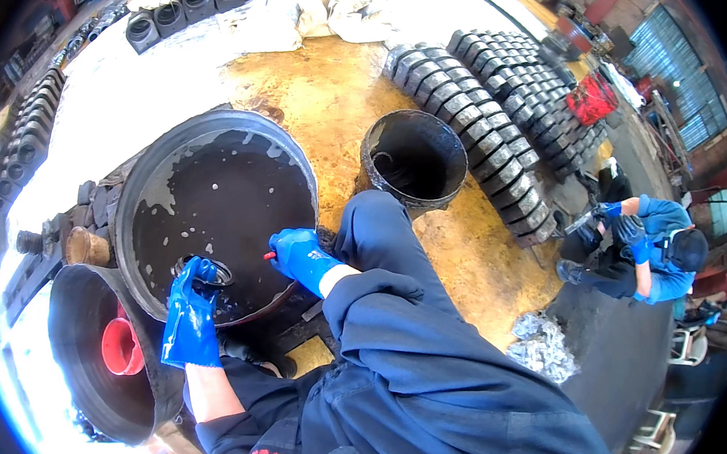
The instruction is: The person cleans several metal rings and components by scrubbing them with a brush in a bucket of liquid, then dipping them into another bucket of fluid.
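I am bent over a large round tub (145, 201) of dark liquid with pale patches of foam. My left hand (192, 316), in a blue rubber glove, grips a dark metal-looking ring (225, 277) at the tub's near side, just over the liquid. My right hand (303, 258), gloved the same way, is closed round a tool with a red handle (271, 256) over the tub's right rim. The working end of that tool cannot be made out.
A dark bucket (369, 179) with parts inside stands beyond my knee. Left of me, a second tub (73, 332) holds a red plastic jug (122, 349). Rows of black castings (475, 108) fill the far right. A co-worker (665, 251) crouches at right, near crumpled plastic (542, 348).
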Tool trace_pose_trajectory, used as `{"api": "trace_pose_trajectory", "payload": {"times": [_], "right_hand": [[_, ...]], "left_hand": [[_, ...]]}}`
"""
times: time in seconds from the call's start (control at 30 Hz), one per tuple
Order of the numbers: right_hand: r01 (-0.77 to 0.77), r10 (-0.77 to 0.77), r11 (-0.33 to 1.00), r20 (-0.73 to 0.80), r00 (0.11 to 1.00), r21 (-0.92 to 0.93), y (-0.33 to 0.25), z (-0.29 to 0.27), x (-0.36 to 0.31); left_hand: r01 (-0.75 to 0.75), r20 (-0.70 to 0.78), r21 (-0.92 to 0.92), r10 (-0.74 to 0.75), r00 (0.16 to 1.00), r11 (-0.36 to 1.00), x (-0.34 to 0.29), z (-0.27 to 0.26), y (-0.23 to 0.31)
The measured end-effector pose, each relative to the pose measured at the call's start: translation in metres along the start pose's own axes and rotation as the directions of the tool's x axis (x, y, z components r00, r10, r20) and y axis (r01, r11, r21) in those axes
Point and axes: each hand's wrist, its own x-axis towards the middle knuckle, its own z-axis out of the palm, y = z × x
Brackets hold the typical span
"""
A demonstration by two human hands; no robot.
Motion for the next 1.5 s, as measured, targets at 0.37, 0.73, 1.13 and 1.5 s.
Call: {"api": "trace_pose_trajectory", "payload": {"times": [0.37, 0.73, 1.13, 1.5], "right_hand": [[-0.008, 0.002, 0.994, -0.053, 0.999, -0.109, -0.009, -0.004, -0.007], [0.046, -0.049, 0.998, -0.07, 0.996, -0.048, -0.007, 0.002, -0.006], [0.002, -0.004, 0.997, -0.032, 0.999, -0.077, -0.013, -0.009, -0.009], [0.076, -0.084, 0.995, -0.113, 0.99, -0.069, -0.009, 0.003, -0.006]], "left_hand": [[0.019, -0.054, -0.028, -0.021, 0.998, 0.999, 0.009, -0.013, -0.002], [0.002, -0.003, -0.03, -0.002, 1.0, 1.0, 0.009, -0.019, -0.003], [0.046, 0.069, 0.036, -0.048, 0.996, 0.998, -0.017, -0.003, 0.003], [-0.007, 0.177, 0.042, -0.001, 0.984, 0.999, -0.008, -0.023, 0.003]]}}
